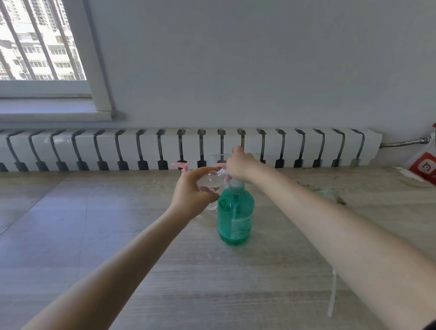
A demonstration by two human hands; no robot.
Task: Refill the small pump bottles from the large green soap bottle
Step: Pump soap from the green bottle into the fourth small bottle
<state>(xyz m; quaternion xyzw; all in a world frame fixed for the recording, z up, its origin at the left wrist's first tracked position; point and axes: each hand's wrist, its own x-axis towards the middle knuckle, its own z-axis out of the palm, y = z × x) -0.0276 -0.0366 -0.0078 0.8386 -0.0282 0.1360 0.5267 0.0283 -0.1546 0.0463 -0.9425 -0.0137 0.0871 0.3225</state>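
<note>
At frame centre, a clear pump bottle [209, 183] is gripped by the left hand [192, 194] and clasped at its top by the right hand [240, 167]; opening seems underway, and pouring from the green soap bottle [235, 216] is needed next.

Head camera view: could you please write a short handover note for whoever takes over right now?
The left hand holds a small clear bottle, tilted, above the table.
The right hand grips at its neck, apparently on the pink pump; bare threads show, so it looks unscrewed.
The green soap bottle stands upright just in front, apparently capped.
A second pink pump shows behind the left hand.
Done: opening one bottle. Left: pour soap, refit pumps.
</note>
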